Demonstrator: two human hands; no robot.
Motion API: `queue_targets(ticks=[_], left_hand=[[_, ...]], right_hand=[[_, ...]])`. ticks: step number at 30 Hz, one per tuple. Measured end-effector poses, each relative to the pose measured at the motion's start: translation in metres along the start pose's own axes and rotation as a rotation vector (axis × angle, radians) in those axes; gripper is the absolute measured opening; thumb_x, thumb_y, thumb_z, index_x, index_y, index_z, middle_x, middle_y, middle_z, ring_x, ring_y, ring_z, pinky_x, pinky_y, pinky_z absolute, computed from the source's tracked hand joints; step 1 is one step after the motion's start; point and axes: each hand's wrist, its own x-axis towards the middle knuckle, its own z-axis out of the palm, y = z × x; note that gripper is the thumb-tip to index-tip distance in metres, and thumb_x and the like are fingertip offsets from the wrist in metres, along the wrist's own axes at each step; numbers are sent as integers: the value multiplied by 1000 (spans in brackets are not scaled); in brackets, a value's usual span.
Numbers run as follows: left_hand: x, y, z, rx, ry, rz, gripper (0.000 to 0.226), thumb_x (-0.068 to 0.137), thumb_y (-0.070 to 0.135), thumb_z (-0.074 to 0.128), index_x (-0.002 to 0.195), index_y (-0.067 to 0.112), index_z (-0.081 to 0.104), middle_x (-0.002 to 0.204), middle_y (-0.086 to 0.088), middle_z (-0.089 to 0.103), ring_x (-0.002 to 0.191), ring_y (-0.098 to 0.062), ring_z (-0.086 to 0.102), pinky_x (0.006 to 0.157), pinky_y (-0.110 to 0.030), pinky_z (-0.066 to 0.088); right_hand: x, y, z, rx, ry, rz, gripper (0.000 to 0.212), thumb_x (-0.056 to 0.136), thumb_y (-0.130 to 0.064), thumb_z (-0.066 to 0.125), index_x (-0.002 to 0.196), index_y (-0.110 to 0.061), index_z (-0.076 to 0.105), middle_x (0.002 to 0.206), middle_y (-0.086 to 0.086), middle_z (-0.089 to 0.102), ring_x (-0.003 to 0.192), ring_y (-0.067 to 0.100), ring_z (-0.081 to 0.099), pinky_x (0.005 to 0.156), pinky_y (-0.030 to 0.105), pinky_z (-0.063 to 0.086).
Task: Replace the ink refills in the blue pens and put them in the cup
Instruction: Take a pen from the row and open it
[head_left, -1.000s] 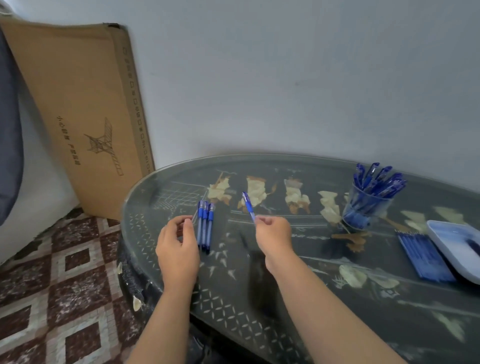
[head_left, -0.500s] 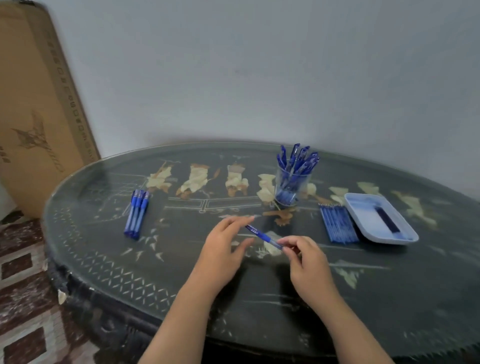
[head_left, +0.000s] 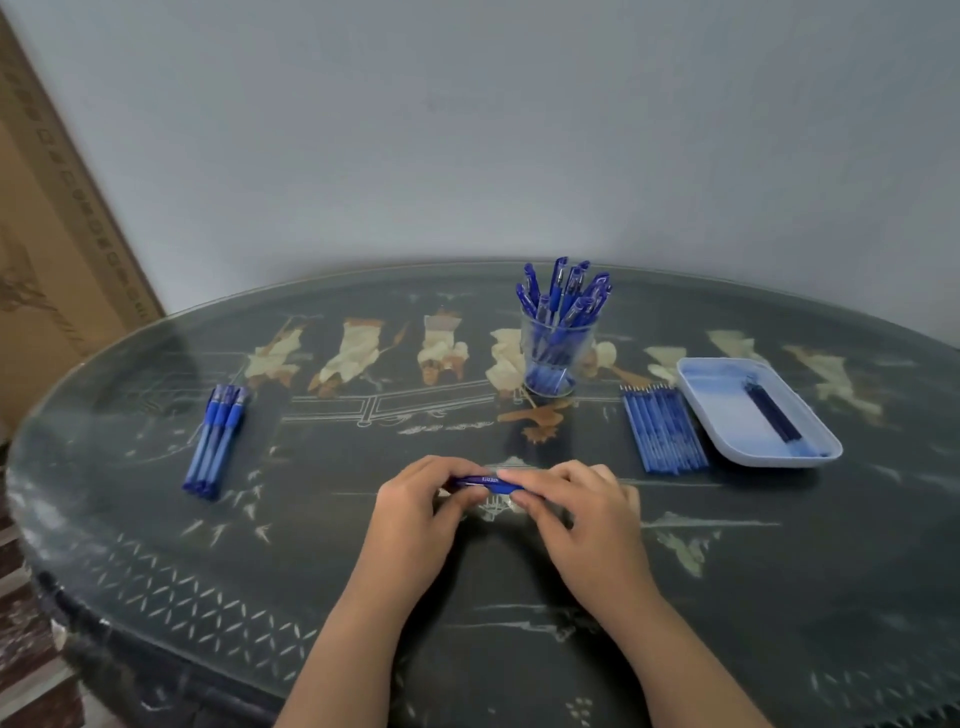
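A blue pen (head_left: 485, 482) lies level between both hands over the middle of the table. My left hand (head_left: 415, 512) pinches its left end and my right hand (head_left: 582, 512) pinches its right end. At the left lies a small bundle of blue pens (head_left: 215, 441). A clear cup (head_left: 556, 353) at the back holds several blue pens. A row of blue refills (head_left: 665, 431) lies right of the cup. Beside them a pale blue tray (head_left: 727, 415) holds a few dark refills (head_left: 774, 415).
The dark oval table (head_left: 311, 597) has a glass top with inlaid figures and ends near my body. A tall cardboard box (head_left: 47, 249) leans on the wall at the left. The grey wall stands right behind the table.
My right hand carried the pen from the bundle at the left to the table's middle. My left hand came over and took its other end. My view turned right.
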Motion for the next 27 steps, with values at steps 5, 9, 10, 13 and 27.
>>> queue_targets(ticks=[5,9,10,13,27], left_hand=[[-1,4,0,29,-22,10,29,84,8,73,84,36,64,82,20,65,83,7,57,73,-3,37],[-2,6,-1,28,-32,-9,31,85,9,72,83,38,62,81,19,65,84,2,58,72,-5,38],[-2,5,-2,28,-36,-13,30,86,9,71,83,37,63,81,18,66,83,1,58,72,-5,39],[-2,5,-2,21,-48,-43,21,87,10,70,83,30,67,79,15,67,82,-3,59,71,-7,40],[-3,8,-6,-52,-104,-108,12,93,16,62,83,18,68,70,7,61,67,-4,51,62,-12,36]], right_hand=[[1,2,3,48,65,40,24,87,-52,53,105,-53,69,75,-22,56,83,3,49,75,34,31],[0,1,2,58,75,29,22,85,-46,59,103,-51,71,74,-22,57,82,3,49,75,32,30],[0,1,2,58,79,28,22,85,-47,59,103,-51,71,73,-22,56,82,3,49,75,31,30],[0,-1,2,66,100,24,25,86,-53,52,102,-50,71,72,-23,53,81,3,48,76,30,30],[-2,-6,0,63,113,-10,19,85,-45,62,101,-47,72,70,-24,52,81,1,45,81,27,29]])
